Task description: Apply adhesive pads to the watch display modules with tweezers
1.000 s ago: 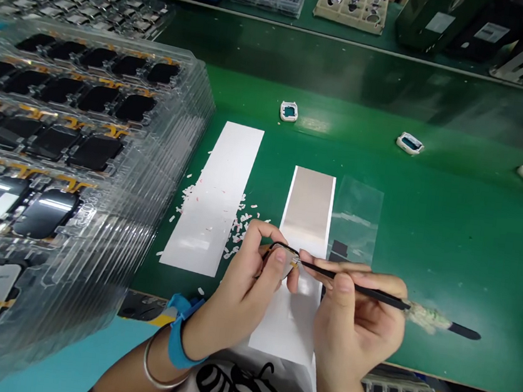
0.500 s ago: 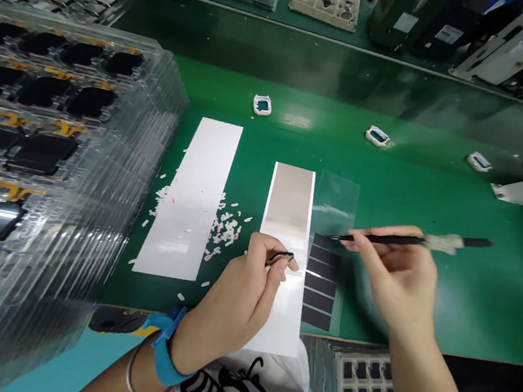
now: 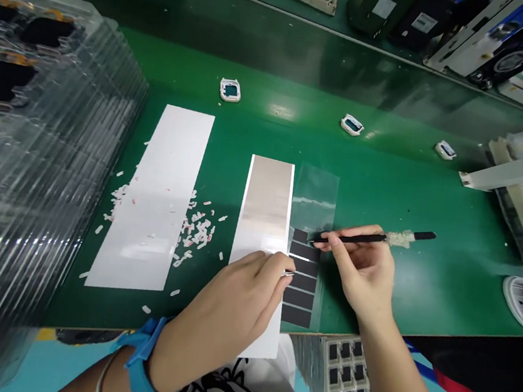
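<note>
My left hand, wearing a blue wristband, is closed in a pinch over a white sheet with a greyish-beige upper part. Between its fingertips a small part with a shiny edge barely shows; the fingers hide the rest. My right hand grips a slim black pen-like tool with clear tape wrapped round its back section. The tool's tip reaches the upper end of a clear film bearing a column of dark grey rectangular stickers. That film lies against the right side of the white sheet.
A second white sheet lies to the left, small white scraps scattered around it. Tall stacked clear trays stand at the left edge. White watch-like frames sit along the back. A white bar juts in at right.
The view has shifted right, so things appear further left. My left hand has turned over and moved nearer the dark stickers, covering more of its part. The tool's tip stays near the upper stickers.
</note>
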`<state>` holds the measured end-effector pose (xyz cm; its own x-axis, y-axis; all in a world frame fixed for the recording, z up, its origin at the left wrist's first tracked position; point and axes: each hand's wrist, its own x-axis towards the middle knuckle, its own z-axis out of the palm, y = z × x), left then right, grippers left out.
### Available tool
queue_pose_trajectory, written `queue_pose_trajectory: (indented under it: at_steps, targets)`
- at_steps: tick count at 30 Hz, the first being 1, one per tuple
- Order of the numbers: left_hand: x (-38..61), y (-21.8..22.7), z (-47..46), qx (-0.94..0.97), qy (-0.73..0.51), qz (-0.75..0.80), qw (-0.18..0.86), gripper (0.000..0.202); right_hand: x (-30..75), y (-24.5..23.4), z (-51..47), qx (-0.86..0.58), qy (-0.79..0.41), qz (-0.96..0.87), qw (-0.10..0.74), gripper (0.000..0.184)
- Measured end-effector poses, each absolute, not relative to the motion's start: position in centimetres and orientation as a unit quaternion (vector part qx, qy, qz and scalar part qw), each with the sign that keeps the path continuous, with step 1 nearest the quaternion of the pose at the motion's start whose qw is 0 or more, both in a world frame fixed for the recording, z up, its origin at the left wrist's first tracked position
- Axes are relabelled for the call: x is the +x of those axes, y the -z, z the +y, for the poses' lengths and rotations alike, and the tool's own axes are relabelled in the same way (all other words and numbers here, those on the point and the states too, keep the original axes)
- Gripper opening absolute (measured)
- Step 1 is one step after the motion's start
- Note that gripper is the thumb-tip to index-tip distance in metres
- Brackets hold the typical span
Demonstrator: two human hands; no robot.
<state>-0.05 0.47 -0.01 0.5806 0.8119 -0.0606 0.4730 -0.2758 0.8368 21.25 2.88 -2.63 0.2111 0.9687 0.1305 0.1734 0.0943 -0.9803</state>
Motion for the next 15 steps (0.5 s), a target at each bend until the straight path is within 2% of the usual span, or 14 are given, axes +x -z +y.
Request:
queue_pose_trajectory:
  at_steps: [15]
  targets:
    - [-0.14,0.03,0.61,0.775,-0.191,0.408,0.443,0.026,21.30,2.96,2.93,-0.545,-0.373,-0.508,0.553,0.024]
